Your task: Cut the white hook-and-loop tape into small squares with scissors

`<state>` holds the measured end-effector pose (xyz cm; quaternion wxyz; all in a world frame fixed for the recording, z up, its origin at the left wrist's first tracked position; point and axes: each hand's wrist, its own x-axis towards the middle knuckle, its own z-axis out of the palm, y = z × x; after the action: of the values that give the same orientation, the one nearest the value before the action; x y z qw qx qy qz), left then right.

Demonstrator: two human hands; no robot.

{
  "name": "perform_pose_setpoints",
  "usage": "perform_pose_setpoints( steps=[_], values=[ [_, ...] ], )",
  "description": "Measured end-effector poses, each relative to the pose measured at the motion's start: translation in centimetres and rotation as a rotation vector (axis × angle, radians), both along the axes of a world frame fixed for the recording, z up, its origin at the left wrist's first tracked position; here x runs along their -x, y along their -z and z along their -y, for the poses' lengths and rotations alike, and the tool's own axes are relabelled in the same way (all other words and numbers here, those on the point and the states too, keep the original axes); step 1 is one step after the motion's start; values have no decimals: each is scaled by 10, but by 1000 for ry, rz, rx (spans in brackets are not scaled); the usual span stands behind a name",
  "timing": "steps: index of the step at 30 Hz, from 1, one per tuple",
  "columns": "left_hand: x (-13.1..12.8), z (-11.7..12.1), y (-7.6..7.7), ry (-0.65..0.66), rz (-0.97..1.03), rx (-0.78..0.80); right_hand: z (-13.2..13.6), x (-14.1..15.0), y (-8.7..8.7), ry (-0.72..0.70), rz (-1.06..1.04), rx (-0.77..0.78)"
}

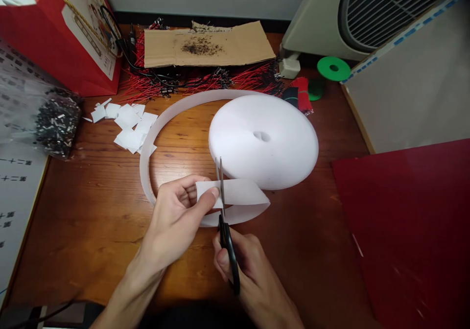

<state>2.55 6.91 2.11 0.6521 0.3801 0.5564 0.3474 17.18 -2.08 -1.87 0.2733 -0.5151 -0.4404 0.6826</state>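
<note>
A large roll of white hook-and-loop tape (262, 140) lies flat on the wooden desk (91, 221), with a long strip looping out around its left side. My left hand (176, 216) pinches the strip's free end (235, 192) between thumb and fingers. My right hand (249, 280) grips black-handled scissors (228, 250), whose open blades (222, 187) straddle the strip close to my left thumb. A pile of cut white tape squares (128, 128) lies on the desk to the left of the loop.
Bundles of red wires (198, 82) and a cardboard sheet (209, 44) lie at the back. A clear bag of small metal parts (57, 123) sits left, beside a red paper bag (47, 40). A red board (400, 231) lies right, with a green spool (333, 68) behind.
</note>
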Motion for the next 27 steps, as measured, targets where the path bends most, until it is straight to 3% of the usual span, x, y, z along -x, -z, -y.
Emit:
perform_pose_setpoints(
  steps=[17, 27],
  values=[
    [-1, 3, 9, -51, 47, 36, -3, -2, 9, 55, -56, -34],
    [6, 1, 13, 40, -42, 62, 4, -14, 12, 60, 78, -30]
  ],
)
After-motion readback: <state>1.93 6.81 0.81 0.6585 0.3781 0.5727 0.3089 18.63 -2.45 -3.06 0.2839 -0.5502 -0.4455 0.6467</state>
